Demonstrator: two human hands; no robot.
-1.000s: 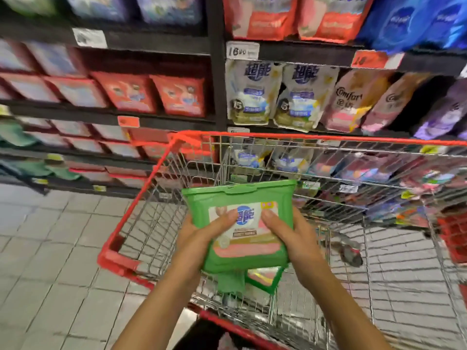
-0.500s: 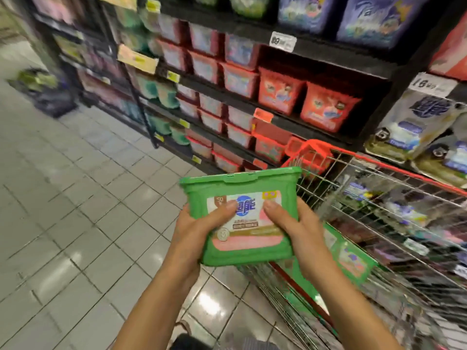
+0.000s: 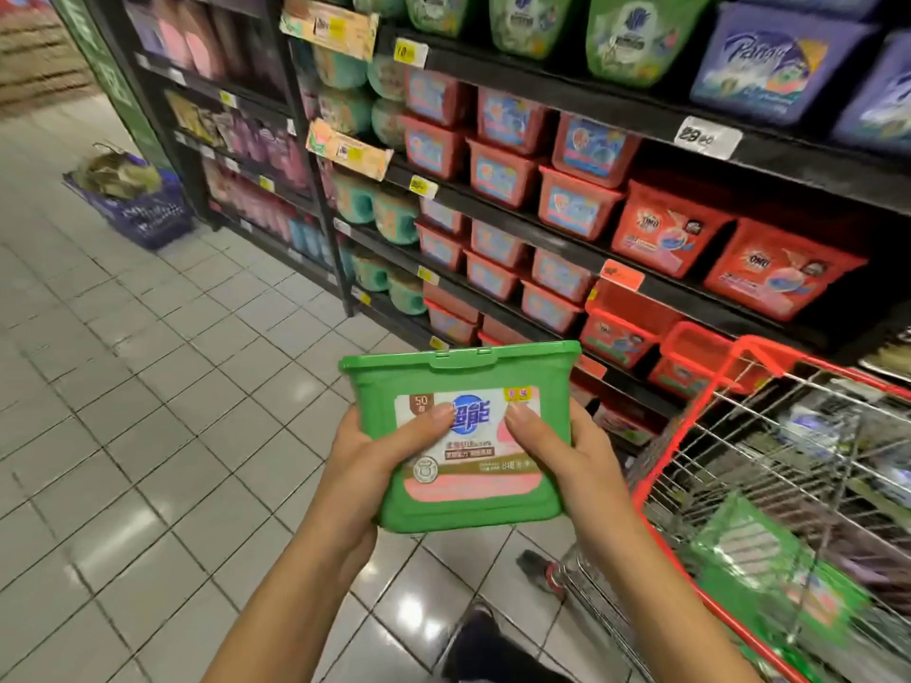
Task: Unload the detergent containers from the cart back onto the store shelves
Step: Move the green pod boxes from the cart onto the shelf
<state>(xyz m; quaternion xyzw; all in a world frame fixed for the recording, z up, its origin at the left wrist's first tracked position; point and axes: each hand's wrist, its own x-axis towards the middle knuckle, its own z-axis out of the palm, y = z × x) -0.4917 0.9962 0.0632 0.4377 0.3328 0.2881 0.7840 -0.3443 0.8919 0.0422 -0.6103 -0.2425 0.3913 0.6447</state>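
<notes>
— While we hold the green detergent box [image 3: 473, 465] over the floor, beside the cart [image 3: 761, 352], how far along are we?
— Not shelved yet. Our left hand [image 3: 365, 465] and right hand [image 3: 577, 465] grasp its sides, fingers [image 3: 429, 421] wrapped round it, thumbs on the label. Another green box [image 3: 754, 559] lies in the cart.
— Any writing?
— "50" on our label, "OMO" on the red tubs [image 3: 665, 229], "29" on a shelf tag [image 3: 705, 138]. Green tubs [image 3: 636, 37] sit on the top shelf [image 3: 542, 93].
</notes>
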